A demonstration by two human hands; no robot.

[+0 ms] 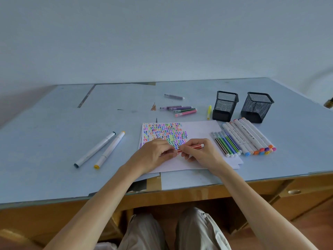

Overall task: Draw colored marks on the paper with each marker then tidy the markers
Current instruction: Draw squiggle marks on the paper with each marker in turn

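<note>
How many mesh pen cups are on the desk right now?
2. Both stand upright behind the paper on the right: the left cup, and the right cup beside it, apart. None looks hidden.

The white paper (201, 129) carries rows of many-coloured zigzag marks (164, 132) on its left part. A red striped marker (191, 148) lies over it. Two black mesh holders (225, 105) stand far right on the pale blue desk (54, 141).
</note>
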